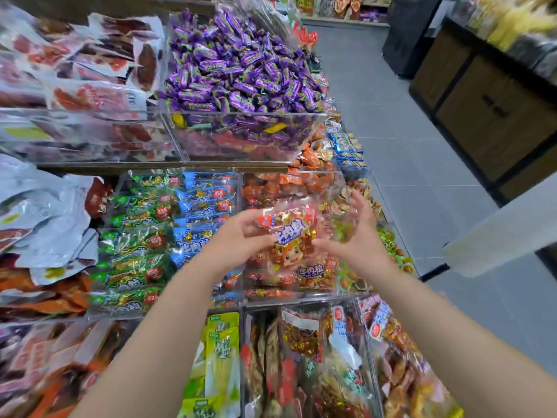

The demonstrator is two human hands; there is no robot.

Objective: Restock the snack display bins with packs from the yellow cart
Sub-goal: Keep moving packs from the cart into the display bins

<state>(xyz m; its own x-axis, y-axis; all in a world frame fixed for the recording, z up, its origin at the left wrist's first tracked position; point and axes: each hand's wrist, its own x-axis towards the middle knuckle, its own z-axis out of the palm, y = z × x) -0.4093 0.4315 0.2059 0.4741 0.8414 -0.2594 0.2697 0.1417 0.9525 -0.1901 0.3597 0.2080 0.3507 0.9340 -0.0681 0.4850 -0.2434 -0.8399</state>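
A red and gold snack pack [291, 233] sits up between both hands, right above the clear bin [304, 294] of matching packs in the middle row. The left hand [238, 236] has its fingers wrapped on the pack's left end, while the right hand [357, 233] is spread wide, fingers apart, at its right side. Blue packs [205, 203] and green packs [135, 236] fill the bins to the left, purple candies [238, 64] heap up on the far shelf.

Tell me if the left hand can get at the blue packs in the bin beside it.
Probably yes. The left hand is next to the blue packs, whose bin is open on top with nothing over it. But that hand is gripping the red snack pack, so it isn't free.
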